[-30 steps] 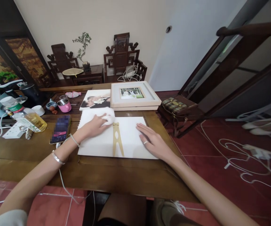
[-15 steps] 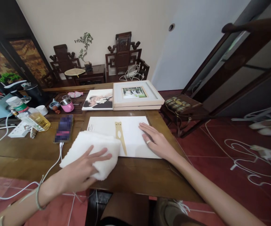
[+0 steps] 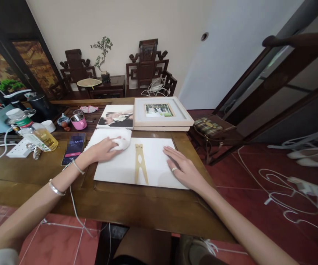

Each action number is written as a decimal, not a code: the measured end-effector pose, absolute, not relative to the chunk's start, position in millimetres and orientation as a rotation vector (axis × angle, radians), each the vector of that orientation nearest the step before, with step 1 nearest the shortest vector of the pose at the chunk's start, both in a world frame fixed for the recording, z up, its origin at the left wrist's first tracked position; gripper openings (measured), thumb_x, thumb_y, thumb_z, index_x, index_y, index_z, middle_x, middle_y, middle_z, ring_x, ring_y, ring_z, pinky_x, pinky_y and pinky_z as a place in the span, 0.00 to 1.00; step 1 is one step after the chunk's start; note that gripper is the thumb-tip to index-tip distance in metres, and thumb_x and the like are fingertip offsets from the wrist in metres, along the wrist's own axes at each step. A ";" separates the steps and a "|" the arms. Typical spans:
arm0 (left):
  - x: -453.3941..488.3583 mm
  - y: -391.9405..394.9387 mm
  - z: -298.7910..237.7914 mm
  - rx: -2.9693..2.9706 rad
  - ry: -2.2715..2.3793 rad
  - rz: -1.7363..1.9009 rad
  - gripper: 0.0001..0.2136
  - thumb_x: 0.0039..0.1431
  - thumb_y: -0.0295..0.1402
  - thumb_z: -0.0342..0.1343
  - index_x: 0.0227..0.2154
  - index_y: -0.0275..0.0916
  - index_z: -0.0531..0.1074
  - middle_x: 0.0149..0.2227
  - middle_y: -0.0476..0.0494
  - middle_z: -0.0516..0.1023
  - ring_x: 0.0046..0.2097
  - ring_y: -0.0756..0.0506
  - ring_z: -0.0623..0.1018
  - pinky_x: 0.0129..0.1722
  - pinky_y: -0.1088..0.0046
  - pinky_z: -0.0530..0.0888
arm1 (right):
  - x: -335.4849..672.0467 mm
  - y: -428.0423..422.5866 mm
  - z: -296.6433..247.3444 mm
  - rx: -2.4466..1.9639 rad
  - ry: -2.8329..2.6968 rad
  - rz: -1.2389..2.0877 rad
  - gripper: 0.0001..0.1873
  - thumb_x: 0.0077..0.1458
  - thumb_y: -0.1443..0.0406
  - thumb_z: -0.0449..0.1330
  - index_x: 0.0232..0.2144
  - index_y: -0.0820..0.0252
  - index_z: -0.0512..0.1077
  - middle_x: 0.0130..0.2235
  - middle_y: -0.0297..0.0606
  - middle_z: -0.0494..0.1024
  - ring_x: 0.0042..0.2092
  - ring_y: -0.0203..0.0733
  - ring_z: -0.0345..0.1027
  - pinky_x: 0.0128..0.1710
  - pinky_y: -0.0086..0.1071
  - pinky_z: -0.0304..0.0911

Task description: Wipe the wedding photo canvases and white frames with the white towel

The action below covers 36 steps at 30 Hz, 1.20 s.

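Observation:
A white panel (image 3: pixel 157 162) lies flat on the wooden table in front of me. Fixed near its middle is a gold-coloured, two-legged piece that looks like a frame stand (image 3: pixel 138 152). My left hand (image 3: pixel 106 148) presses a fluffy white cloth (image 3: pixel 125 135) on the panel's upper left part, its fingers curled into the bunched fabric. The cloth hides that corner. On the panel's right edge rests my right hand (image 3: pixel 183 167), flat with fingers stretched out and a ring on one of them.
Beyond the panel are a photo print (image 3: pixel 117 116) and a wooden picture frame (image 3: pixel 186 126). To the left sit a phone (image 3: pixel 74 145) on a cable, a pink cup (image 3: pixel 78 122), a bottle (image 3: pixel 45 138) and a power strip (image 3: pixel 18 148). A chair (image 3: pixel 225 130) holds a plaid bag.
My left hand has moved the cloth away from me, from the panel's near left corner to its upper left. My right hand stays in place. The phone screen now shows a time.

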State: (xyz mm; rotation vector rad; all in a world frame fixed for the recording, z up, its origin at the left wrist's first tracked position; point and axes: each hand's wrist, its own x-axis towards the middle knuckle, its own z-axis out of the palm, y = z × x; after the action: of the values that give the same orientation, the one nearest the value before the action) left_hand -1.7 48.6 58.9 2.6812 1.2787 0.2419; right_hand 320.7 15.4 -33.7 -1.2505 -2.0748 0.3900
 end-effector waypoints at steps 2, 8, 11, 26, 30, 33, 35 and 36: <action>-7.7 35.3 59.1 2.701 1.234 0.155 0.15 0.68 0.34 0.46 0.27 0.35 0.69 0.62 0.38 0.63 0.63 0.38 0.64 0.63 0.55 0.58 | 320.1 15.2 -32.7 -1.253 -2.073 0.398 0.23 0.61 0.63 0.48 0.56 0.64 0.68 0.60 0.49 0.67 0.64 0.51 0.57 0.63 0.54 0.54; -25.3 -49.9 63.5 2.705 1.078 -0.023 0.12 0.61 0.27 0.46 0.25 0.38 0.72 0.67 0.46 0.53 0.69 0.41 0.50 0.68 0.55 0.45 | 318.8 15.1 -31.6 -1.259 -2.060 0.409 0.24 0.61 0.62 0.48 0.56 0.65 0.68 0.60 0.50 0.67 0.64 0.51 0.57 0.63 0.53 0.54; -27.2 -85.7 66.4 2.719 0.980 -0.043 0.10 0.55 0.24 0.48 0.25 0.38 0.74 0.67 0.49 0.53 0.69 0.41 0.48 0.68 0.56 0.42 | 318.4 15.4 -32.5 -1.260 -2.054 0.407 0.23 0.61 0.62 0.48 0.56 0.63 0.68 0.60 0.48 0.68 0.64 0.50 0.57 0.64 0.52 0.54; -10.9 47.2 63.1 2.645 1.353 0.128 0.21 0.67 0.45 0.41 0.23 0.38 0.67 0.31 0.40 0.78 0.42 0.39 0.76 0.50 0.56 0.70 | 319.2 14.0 -31.1 -1.246 -2.025 0.430 0.22 0.61 0.63 0.49 0.56 0.57 0.69 0.60 0.44 0.68 0.64 0.51 0.57 0.64 0.55 0.53; -8.1 35.4 57.2 2.673 1.285 0.146 0.19 0.68 0.41 0.42 0.25 0.37 0.69 0.47 0.36 0.77 0.53 0.38 0.73 0.58 0.54 0.63 | 319.2 14.4 -31.1 -1.247 -2.039 0.433 0.23 0.61 0.63 0.49 0.56 0.60 0.69 0.60 0.46 0.68 0.64 0.51 0.57 0.64 0.54 0.52; -2.9 -6.3 59.6 2.698 1.137 0.095 0.15 0.66 0.32 0.44 0.26 0.37 0.70 0.63 0.39 0.63 0.65 0.40 0.59 0.65 0.53 0.52 | 318.8 14.6 -30.2 -1.254 -2.052 0.421 0.23 0.61 0.63 0.49 0.56 0.63 0.69 0.60 0.48 0.68 0.64 0.50 0.57 0.64 0.52 0.52; 0.8 -37.5 64.0 2.711 1.051 0.021 0.12 0.63 0.27 0.46 0.26 0.37 0.72 0.65 0.43 0.59 0.68 0.42 0.54 0.67 0.53 0.48 | 318.4 14.9 -30.2 -1.253 -2.049 0.413 0.23 0.61 0.63 0.49 0.56 0.62 0.69 0.60 0.47 0.68 0.64 0.50 0.57 0.64 0.52 0.53; 2.3 -50.9 66.4 2.720 1.015 -0.009 0.12 0.61 0.25 0.47 0.26 0.37 0.73 0.65 0.44 0.58 0.68 0.42 0.53 0.67 0.54 0.47 | 318.2 15.0 -30.5 -1.251 -2.045 0.410 0.23 0.61 0.63 0.49 0.56 0.62 0.69 0.60 0.47 0.69 0.64 0.50 0.57 0.64 0.53 0.53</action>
State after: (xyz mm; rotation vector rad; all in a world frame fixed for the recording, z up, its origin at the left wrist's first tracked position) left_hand 2.3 -50.9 66.4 2.7200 1.0147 -0.0094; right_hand 318.2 15.0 -30.5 -1.2513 -2.0454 0.4103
